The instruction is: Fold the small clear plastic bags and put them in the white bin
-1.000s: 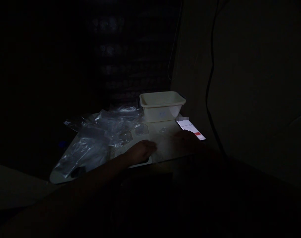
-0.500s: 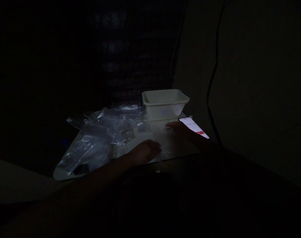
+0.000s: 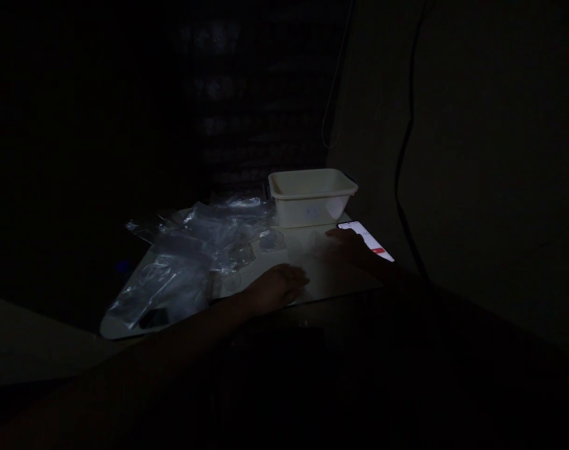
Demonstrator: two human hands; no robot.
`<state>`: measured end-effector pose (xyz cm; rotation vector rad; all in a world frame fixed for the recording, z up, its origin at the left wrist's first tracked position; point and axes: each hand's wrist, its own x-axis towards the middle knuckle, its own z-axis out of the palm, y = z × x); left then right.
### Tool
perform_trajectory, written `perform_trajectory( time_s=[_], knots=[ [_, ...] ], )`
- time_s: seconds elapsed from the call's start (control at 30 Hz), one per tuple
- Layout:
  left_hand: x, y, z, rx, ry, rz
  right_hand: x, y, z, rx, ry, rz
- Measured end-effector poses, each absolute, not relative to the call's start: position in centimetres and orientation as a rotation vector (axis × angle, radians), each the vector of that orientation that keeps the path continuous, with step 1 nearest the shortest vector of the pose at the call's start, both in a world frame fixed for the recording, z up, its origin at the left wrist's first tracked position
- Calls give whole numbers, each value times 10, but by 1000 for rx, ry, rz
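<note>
In the dark, my left hand (image 3: 278,289) rests at the near edge of a small pale table (image 3: 307,284). Its fingers are bent together on a thin clear plastic bag (image 3: 315,255), which shows only faintly on the tabletop. Over the right part of the table is my right hand (image 3: 352,247), fingers pointing left and partly apart, a little blurred. It hides part of a lit phone (image 3: 380,251) lying just beyond it. A heap of crumpled clear plastic bags (image 3: 195,240) covers the left side of the table.
A cream plastic tub (image 3: 307,211) stands at the back of the table. Near the front left corner lies a small dark object (image 3: 153,319). A dark cable (image 3: 400,169) hangs along the wall on the right.
My right hand has moved right, partly over the phone. My left hand has barely shifted, its fingertips slightly farther right. The heap and the tub have stayed put.
</note>
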<state>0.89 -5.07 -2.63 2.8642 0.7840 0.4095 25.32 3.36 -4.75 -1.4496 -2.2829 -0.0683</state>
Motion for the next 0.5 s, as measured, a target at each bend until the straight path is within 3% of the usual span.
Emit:
perform_trajectory(
  time_s=[0.27,0.5],
  knots=[
    [16,-51,-29,2798,757,366,263,11,-52,-1250,-2495,-170],
    [17,-45,-23,2596,835,560,280,-7,-48,-1143,-2561,99]
  ],
)
